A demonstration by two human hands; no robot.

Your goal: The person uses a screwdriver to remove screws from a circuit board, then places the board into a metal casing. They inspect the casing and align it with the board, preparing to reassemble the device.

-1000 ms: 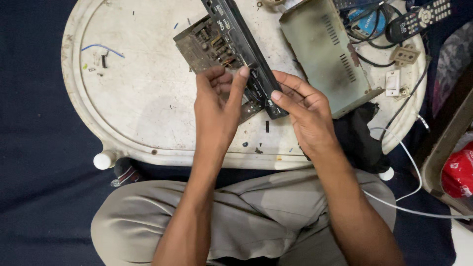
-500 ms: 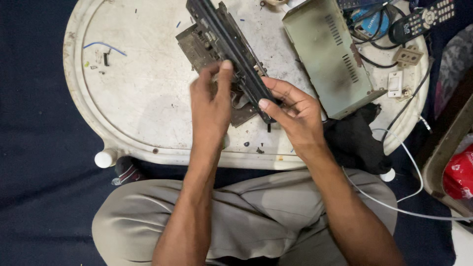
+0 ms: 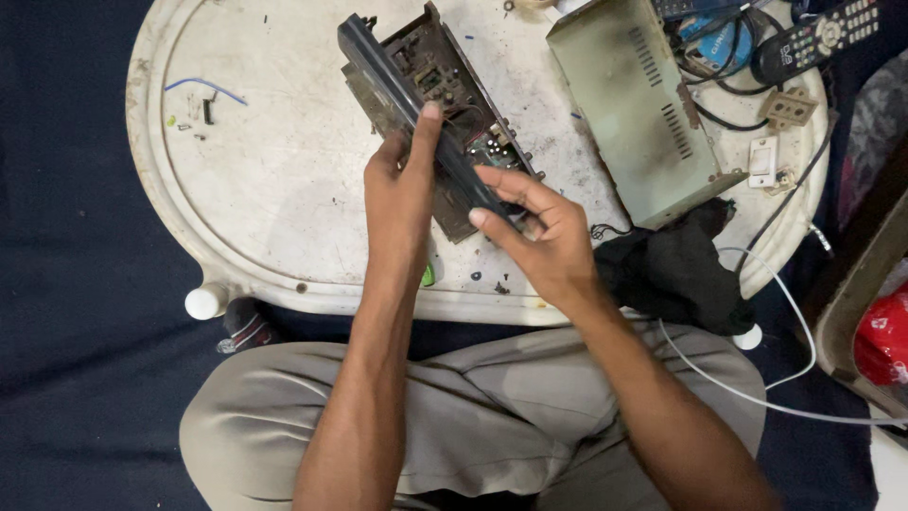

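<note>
I see the round white desk (image 3: 284,189) filling the far half of the view, and over its middle both hands hold an opened electronic unit: a brown circuit board (image 3: 445,85) with a long dark front panel (image 3: 407,104) along its left edge. The pale metal cover (image 3: 634,114) lies to the right, apart from it, with a remote control (image 3: 818,38) at the far right and a black cloth (image 3: 676,270) at the near right rim.

I judge the unit light but awkward: the panel is stiff plastic, the board brittle and studded with parts, so I would grip the panel and board edges, never the components.

My left hand (image 3: 402,199) has its fingers pressed together along the panel, one fingertip up on its edge. My right hand (image 3: 539,237) pinches the near end of the panel between thumb and fingers.

Compared with half a second ago, the unit has swung so more of the board faces me, the left fingertip sits higher on the panel, and the right hand has closed in around the near end.
</note>
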